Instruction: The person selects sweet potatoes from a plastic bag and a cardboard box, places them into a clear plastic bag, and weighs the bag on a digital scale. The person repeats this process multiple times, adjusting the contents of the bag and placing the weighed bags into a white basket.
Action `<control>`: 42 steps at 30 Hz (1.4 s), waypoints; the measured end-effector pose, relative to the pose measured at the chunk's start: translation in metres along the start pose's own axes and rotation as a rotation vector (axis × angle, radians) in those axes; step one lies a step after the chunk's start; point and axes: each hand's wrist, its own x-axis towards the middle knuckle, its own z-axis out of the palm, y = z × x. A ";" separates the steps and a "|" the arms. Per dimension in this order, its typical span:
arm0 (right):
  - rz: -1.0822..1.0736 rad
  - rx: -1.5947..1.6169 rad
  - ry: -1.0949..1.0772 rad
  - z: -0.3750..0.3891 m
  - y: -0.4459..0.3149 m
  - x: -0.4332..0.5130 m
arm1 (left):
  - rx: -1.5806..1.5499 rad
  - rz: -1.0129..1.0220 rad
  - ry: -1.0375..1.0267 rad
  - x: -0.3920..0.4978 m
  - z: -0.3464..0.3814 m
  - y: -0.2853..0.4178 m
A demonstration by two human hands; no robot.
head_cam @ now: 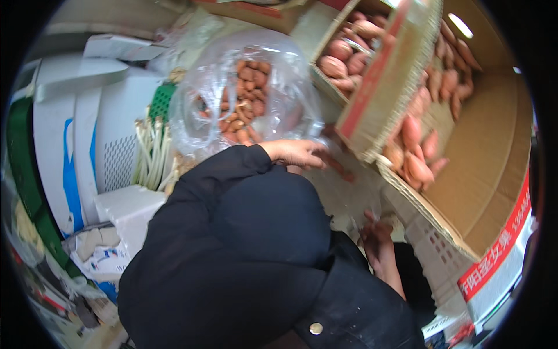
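In the middle of the head view my left hand (296, 153), blurred, has its fingers about a slender reddish-brown sweet potato (341, 168) that sticks out to the right. Just beyond that hand lies a large clear plastic bag (192, 98), its mouth spread wide. Many small sweet potatoes (253, 80) fill it. My right hand (378, 237) is lower right, beside the open cardboard box, its fingers curled upward. Clear film (358, 224) shows by its fingertips; blur hides whether the hand grips it.
A cardboard box (475, 174) with pink sweet potatoes (418, 161) stands at right on a pale plastic crate (436, 257). Another box (324, 76) holds more behind its flap. Scallions (152, 152), a green perforated basket (162, 102) and white foam (130, 205) line the left.
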 end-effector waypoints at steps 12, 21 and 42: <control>-0.056 -0.006 -0.182 -0.003 -0.002 -0.001 | 0.955 -0.486 1.020 -0.186 -0.196 -0.104; -0.028 0.002 -0.163 -0.006 -0.003 -0.001 | 1.237 -0.578 0.996 -0.160 -0.212 -0.148; 0.020 -0.032 -0.159 -0.004 -0.009 0.003 | 1.287 -0.621 1.064 -0.108 -0.237 -0.170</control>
